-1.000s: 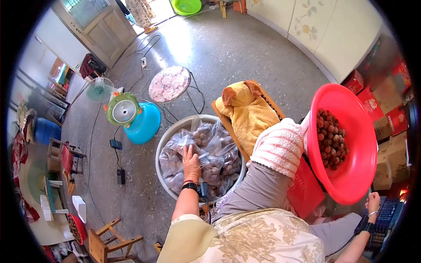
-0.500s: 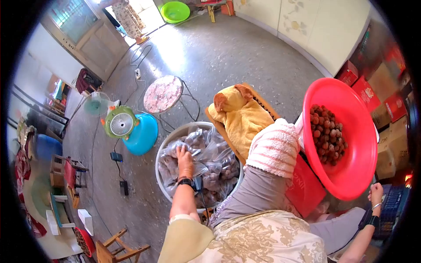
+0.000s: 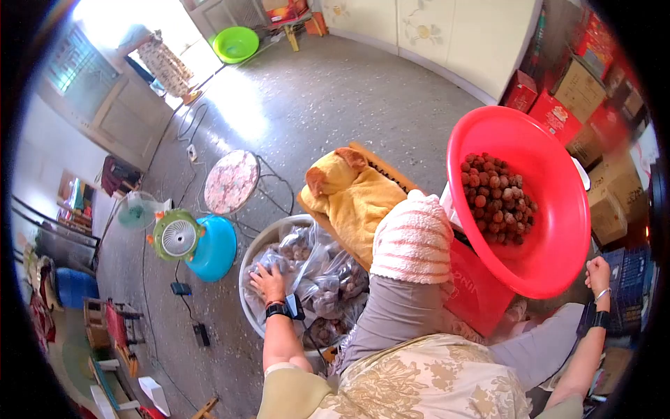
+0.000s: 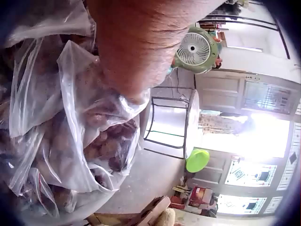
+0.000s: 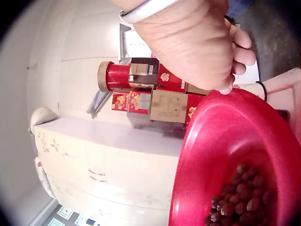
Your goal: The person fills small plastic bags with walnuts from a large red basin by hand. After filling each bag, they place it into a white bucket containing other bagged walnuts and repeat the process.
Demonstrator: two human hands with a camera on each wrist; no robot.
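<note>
My left hand [image 3: 267,283] lies on clear plastic bags [image 3: 317,269] of brown fruit, at the left side of a metal basin [image 3: 276,227] on the floor. Its fingers curl into a bag; in the left wrist view the left hand [image 4: 136,42] presses down into the bags [image 4: 70,141] and its fingertips are hidden. My right hand [image 3: 597,269] holds the lower right rim of a tilted red basin [image 3: 551,230] containing red-brown fruit [image 3: 495,199]. In the right wrist view the right hand [image 5: 197,42] has curled fingers [image 5: 240,47] at the red basin [image 5: 211,150] rim, above the fruit [image 5: 240,197].
A yellow towel [image 3: 349,199] lies on a wooden stool beside the metal basin. A pink striped cloth [image 3: 412,237] covers my knee. A round floral stool [image 3: 230,181], green fan [image 3: 174,237], blue basin [image 3: 213,248] and floor cables are at left. Cartons [image 3: 551,112] are stacked at right.
My left hand slid from the middle of the bags to the basin's left side. The camera turned, shifting the scene left. My right hand stays at the red basin's rim.
</note>
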